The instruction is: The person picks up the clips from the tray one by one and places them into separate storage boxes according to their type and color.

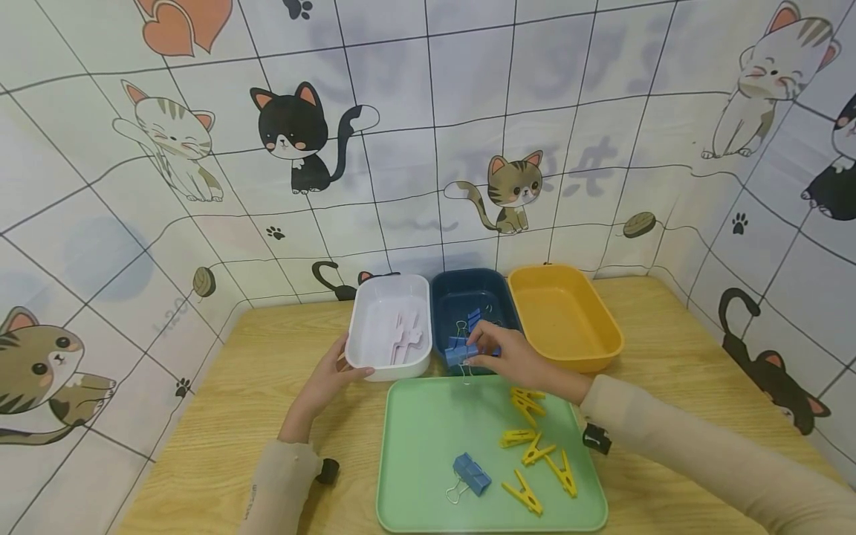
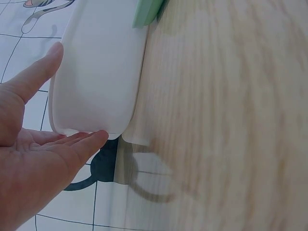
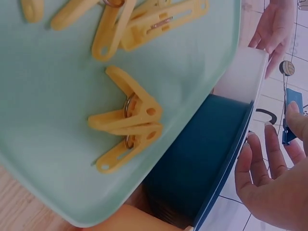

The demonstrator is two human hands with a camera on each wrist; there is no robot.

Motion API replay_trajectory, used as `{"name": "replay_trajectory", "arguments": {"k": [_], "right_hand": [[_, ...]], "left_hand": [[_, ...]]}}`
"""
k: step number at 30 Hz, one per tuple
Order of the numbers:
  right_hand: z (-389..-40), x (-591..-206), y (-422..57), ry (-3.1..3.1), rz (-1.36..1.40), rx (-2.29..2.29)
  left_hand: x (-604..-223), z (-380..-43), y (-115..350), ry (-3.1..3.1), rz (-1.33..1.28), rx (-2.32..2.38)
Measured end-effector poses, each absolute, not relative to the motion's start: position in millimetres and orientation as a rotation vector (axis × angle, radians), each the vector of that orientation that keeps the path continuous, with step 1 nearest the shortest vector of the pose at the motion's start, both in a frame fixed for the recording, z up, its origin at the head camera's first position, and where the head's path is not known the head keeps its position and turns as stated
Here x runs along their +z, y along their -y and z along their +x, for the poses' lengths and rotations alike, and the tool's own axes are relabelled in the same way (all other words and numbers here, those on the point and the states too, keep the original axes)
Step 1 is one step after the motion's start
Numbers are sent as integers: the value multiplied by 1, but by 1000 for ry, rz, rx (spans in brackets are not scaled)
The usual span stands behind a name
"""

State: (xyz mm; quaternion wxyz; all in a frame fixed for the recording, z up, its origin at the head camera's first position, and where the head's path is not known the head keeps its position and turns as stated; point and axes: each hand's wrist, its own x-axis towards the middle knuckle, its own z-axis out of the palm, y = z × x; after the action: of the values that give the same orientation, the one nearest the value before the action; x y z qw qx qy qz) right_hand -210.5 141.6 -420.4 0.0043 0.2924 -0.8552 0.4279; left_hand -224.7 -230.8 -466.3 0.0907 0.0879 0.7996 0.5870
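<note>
My right hand point(image 1: 507, 355) pinches a blue binder clip point(image 1: 458, 356) between thumb and fingers, over the front of the dark blue bin point(image 1: 471, 281). Other blue binder clips point(image 1: 474, 318) lie inside that bin, partly hidden by the hand. The held clip point(image 3: 292, 118) also shows at the fingertips in the right wrist view. My left hand point(image 1: 332, 382) rests against the outside of the white bin point(image 1: 394, 373), thumb at its front corner and fingers along its side. On the green tray point(image 1: 428, 423) lies one more blue binder clip point(image 1: 472, 475).
Several yellow clothespins point(image 1: 524, 493) lie on the right part of the tray. White plastic pieces point(image 1: 404, 336) sit in the white bin. A yellow bin point(image 1: 568, 316) stands right of the dark blue one. A wall covering with cartoon cats point(image 1: 294, 134) rises behind the wooden table point(image 1: 221, 416).
</note>
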Motion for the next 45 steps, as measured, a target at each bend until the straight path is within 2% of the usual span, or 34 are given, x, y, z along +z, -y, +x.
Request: {"name": "replay_trajectory", "arguments": {"k": [45], "right_hand": [[-248, -402, -154, 2705, 761, 1310]], "left_hand": [[-467, -225, 230, -2371, 248, 1752]]}}
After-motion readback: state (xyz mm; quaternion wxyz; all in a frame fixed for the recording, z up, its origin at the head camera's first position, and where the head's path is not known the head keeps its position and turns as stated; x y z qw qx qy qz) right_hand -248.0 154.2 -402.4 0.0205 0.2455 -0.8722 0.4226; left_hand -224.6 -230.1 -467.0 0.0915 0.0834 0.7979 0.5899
